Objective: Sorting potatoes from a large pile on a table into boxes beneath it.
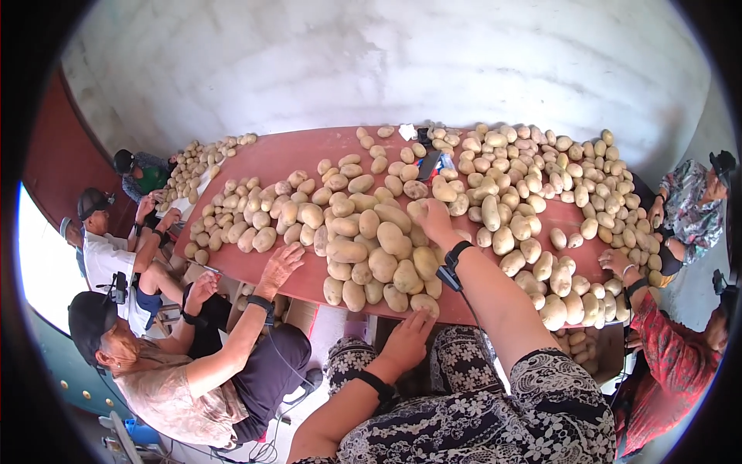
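Note:
A heap of tan potatoes [382, 264] lies in front of me at the near edge of the red table [301, 147]. My right hand [435, 223] reaches over the heap's right side, fingers closed around a potato [417, 209]. Low at the table's edge is my left hand [408, 339], its fingers stretched out against a potato [424, 306] at the bottom of the heap. That hand does not wrap round the potato. Both of my wrists wear black bands, and the right one carries a small device with a cable.
More potatoes [525, 170] cover the table's right side, with others [255, 209] to the left. A dark phone-like object [427, 165] lies at the back. Co-workers sit at both sides; one person's hand [282, 267] reaches near my heap. A pale wall [371, 69] stands behind.

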Demonstrator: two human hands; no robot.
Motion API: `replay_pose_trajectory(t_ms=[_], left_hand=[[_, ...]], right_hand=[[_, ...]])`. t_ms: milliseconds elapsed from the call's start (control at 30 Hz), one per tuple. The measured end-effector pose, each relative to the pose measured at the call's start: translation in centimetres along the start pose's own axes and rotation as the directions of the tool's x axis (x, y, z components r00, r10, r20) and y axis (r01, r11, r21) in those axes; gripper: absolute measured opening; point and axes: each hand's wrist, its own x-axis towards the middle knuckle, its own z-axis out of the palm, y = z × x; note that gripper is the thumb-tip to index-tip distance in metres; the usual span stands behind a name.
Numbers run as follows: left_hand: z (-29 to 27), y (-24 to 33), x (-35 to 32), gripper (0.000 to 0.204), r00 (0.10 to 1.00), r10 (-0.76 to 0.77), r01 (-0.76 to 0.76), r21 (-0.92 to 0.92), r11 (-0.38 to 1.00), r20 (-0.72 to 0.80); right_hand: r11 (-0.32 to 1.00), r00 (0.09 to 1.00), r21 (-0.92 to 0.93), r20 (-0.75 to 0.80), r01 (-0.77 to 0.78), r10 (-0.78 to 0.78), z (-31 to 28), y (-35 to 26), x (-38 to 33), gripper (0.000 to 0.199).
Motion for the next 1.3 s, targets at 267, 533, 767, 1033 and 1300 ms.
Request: replay_pose_trajectory(t_ms=[267, 533, 767, 1033, 1300], left_hand=[[-0.1, 0.3, -0.1, 0.07, 0.999, 0.0, -0.001, -0.028, 1.0, -0.041], [0.0, 0.4, 0.0, 0.066, 0.997, 0.003, -0.004, -0.016, 1.0, -0.079], [-0.4, 0.5, 0.0, 0.069, 0.999, -0.007, 0.007, -0.01, 1.0, -0.037], [-0.7, 0.7, 0.3, 0.069, 0.999, -0.025, 0.026, -0.015, 1.0, 0.022], [-0.9, 0.6, 0.2, 0.07, 0.997, -0.036, 0.037, -0.007, 0.999, 0.063]], right_hand=[[0.996, 0.994, -0.053, 0.083, 0.074, -0.07, -2.7, 2.9, -1.6, 0.034], [0.843, 0.972, -0.534, 0.221, 0.057, 0.075, -6.5, 5.3, -5.7, 0.046], [0.992, 0.99, -0.053, -0.094, -0.111, 0.106, -4.3, 5.1, -4.0, 0.041], [0.952, 0.976, -0.247, 0.164, 0.181, -0.143, -4.4, 4.9, -4.2, 0.027], [0.629, 0.956, -0.759, -0.281, -0.169, -0.082, -10.5, 5.7, -4.3, 0.028]])
